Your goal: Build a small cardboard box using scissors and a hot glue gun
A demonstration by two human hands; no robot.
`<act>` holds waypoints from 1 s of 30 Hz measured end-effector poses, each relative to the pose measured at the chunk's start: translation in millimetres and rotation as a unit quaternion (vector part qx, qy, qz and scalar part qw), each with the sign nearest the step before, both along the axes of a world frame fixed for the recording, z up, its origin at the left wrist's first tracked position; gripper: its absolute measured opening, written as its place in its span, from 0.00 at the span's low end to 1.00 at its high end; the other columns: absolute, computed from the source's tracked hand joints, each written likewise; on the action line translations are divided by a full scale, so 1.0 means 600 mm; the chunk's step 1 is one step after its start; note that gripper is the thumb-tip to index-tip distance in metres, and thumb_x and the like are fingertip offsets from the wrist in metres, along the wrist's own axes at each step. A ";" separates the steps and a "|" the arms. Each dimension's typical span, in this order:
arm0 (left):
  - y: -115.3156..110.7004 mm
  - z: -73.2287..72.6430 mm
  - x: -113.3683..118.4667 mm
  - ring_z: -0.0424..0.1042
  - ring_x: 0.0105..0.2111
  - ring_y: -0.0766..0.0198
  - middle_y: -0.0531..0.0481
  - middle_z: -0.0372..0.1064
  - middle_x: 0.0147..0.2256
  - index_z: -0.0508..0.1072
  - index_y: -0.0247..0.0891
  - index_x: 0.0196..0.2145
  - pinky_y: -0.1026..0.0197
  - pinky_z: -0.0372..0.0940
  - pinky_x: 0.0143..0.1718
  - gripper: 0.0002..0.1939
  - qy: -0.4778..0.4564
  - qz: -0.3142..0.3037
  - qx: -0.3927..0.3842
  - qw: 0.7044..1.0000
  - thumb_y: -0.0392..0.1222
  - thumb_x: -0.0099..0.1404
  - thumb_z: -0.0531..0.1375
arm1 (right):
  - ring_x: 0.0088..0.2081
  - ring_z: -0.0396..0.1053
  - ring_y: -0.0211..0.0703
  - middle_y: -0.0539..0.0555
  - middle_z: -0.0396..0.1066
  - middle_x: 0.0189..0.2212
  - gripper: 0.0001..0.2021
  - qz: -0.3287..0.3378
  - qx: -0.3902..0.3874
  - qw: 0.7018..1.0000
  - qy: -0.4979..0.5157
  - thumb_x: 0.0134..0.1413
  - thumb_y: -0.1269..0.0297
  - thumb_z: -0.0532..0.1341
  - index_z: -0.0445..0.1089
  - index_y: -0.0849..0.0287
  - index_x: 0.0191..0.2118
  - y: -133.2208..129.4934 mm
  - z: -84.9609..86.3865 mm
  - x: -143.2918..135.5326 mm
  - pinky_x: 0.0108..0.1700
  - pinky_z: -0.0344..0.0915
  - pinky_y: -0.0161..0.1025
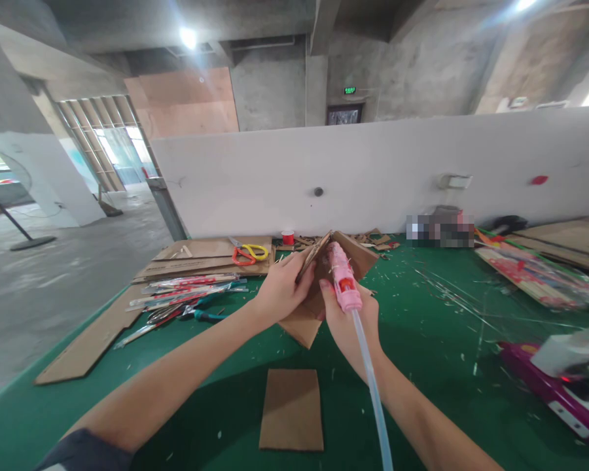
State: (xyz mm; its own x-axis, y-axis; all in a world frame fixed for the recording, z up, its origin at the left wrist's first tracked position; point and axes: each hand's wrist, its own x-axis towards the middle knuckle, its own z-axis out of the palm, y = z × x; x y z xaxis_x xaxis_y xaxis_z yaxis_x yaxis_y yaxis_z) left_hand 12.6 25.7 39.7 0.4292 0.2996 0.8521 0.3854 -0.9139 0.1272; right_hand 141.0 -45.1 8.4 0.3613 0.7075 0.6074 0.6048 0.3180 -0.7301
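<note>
The person's left hand point(285, 286) pinches the edge of a cardboard piece point(360, 256) between thumb and fingers, holding it up over the middle of the counter point(417, 366). Its panels stand at an angle to each other, with one corner pointing down toward the person. The right hand point(344, 329) is wrapped around a pink glue gun point(341, 267), whose front end lies in the angle between the panels; whether the tip touches the cardboard cannot be told. A long, translucent glue stick point(371, 383) runs out of the back of the gun and past the right wrist.

Beyond the hands stands a small red container point(288, 239) with a pale top; its contents cannot be made out. To the left, clear plastic packets point(189, 288) with red markings hold slim, pale strips, and teal-handled pliers point(207, 316) lie just beside them. Scissors point(246, 248) with orange and yellow handles rest on stacked cardboard sheets point(196, 267). At the far right, a clear bag point(530, 275) with red print contains long, pale pieces. Nearer, a purple power strip point(535, 373) carries a white plug point(567, 352). A loose cardboard rectangle point(292, 411) lies flat between the forearms.
</note>
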 end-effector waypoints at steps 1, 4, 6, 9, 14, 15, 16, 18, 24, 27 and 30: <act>0.000 0.000 0.000 0.72 0.38 0.62 0.44 0.72 0.37 0.67 0.35 0.48 0.62 0.66 0.38 0.13 0.000 0.000 0.001 1.000 0.36 0.67 0.51 | 0.19 0.68 0.39 0.49 0.69 0.17 0.10 0.000 0.000 1.000 0.005 0.53 0.57 0.60 0.64 0.57 0.27 0.001 -0.001 0.000 0.26 0.63 0.35; -0.001 0.000 0.000 0.72 0.38 0.62 0.44 0.72 0.38 0.67 0.35 0.48 0.62 0.66 0.38 0.13 0.002 0.004 0.005 1.000 0.35 0.67 0.52 | 0.19 0.69 0.40 0.48 0.69 0.17 0.10 0.009 -0.002 1.000 0.019 0.53 0.56 0.60 0.65 0.57 0.29 0.000 0.003 0.000 0.27 0.65 0.35; -0.001 -0.001 0.000 0.72 0.38 0.62 0.44 0.72 0.38 0.66 0.35 0.49 0.62 0.66 0.39 0.13 0.005 0.004 0.008 1.000 0.35 0.67 0.52 | 0.18 0.69 0.40 0.48 0.69 0.16 0.10 0.022 -0.010 0.999 0.032 0.53 0.56 0.60 0.65 0.57 0.30 -0.003 0.009 0.000 0.27 0.65 0.35; -0.001 -0.002 0.000 0.72 0.37 0.62 0.45 0.72 0.37 0.66 0.35 0.48 0.62 0.66 0.38 0.12 0.008 0.003 0.014 1.000 0.35 0.67 0.52 | 0.18 0.69 0.39 0.47 0.68 0.15 0.10 0.026 -0.015 0.999 0.043 0.52 0.56 0.60 0.64 0.56 0.29 -0.006 0.015 -0.001 0.25 0.65 0.34; 0.000 -0.002 0.001 0.72 0.36 0.63 0.45 0.72 0.37 0.67 0.35 0.47 0.62 0.66 0.38 0.11 0.010 0.007 0.018 1.000 0.35 0.67 0.52 | 0.19 0.69 0.40 0.50 0.71 0.18 0.11 0.007 -0.006 1.000 0.010 0.52 0.57 0.60 0.64 0.57 0.26 -0.001 0.007 0.003 0.27 0.65 0.36; -0.001 -0.002 0.001 0.72 0.36 0.63 0.45 0.72 0.37 0.67 0.35 0.47 0.62 0.66 0.38 0.11 0.010 0.007 0.019 1.000 0.35 0.67 0.52 | 0.20 0.69 0.40 0.51 0.71 0.19 0.11 0.004 0.000 1.000 0.002 0.52 0.56 0.60 0.64 0.57 0.25 0.000 0.005 0.004 0.27 0.64 0.36; -0.001 -0.002 0.001 0.72 0.36 0.63 0.45 0.72 0.36 0.67 0.35 0.47 0.62 0.67 0.38 0.11 0.009 0.007 0.020 1.000 0.35 0.67 0.52 | 0.20 0.69 0.40 0.52 0.72 0.20 0.12 0.001 0.005 1.000 -0.003 0.52 0.56 0.60 0.64 0.57 0.24 0.001 0.003 0.004 0.27 0.64 0.36; -0.002 -0.001 0.002 0.72 0.35 0.63 0.45 0.72 0.36 0.67 0.35 0.46 0.62 0.67 0.37 0.11 0.005 0.005 0.023 1.000 0.35 0.67 0.52 | 0.20 0.68 0.40 0.52 0.72 0.20 0.13 -0.001 0.009 1.000 -0.008 0.52 0.56 0.60 0.63 0.57 0.23 0.001 0.003 0.004 0.27 0.64 0.36; -0.002 -0.002 0.001 0.71 0.34 0.64 0.46 0.71 0.34 0.68 0.35 0.44 0.62 0.66 0.36 0.10 0.000 0.005 0.016 1.000 0.35 0.67 0.52 | 0.18 0.68 0.40 0.49 0.69 0.17 0.10 0.021 -0.009 0.999 0.045 0.52 0.56 0.61 0.64 0.57 0.28 -0.004 0.010 0.001 0.26 0.65 0.36; -0.001 -0.004 0.000 0.71 0.34 0.63 0.46 0.71 0.33 0.68 0.35 0.43 0.62 0.66 0.36 0.09 -0.007 0.004 0.011 1.000 0.36 0.67 0.52 | 0.19 0.70 0.41 0.49 0.70 0.18 0.10 0.044 -0.005 0.996 0.080 0.52 0.55 0.61 0.65 0.57 0.32 -0.002 0.006 0.001 0.26 0.67 0.36; 0.002 -0.005 0.000 0.71 0.34 0.63 0.47 0.71 0.32 0.68 0.36 0.40 0.63 0.65 0.35 0.07 -0.016 0.005 0.011 1.000 0.36 0.66 0.52 | 0.22 0.71 0.42 0.50 0.71 0.20 0.12 0.051 0.012 0.993 0.104 0.52 0.53 0.61 0.66 0.58 0.33 0.004 -0.002 0.004 0.27 0.68 0.38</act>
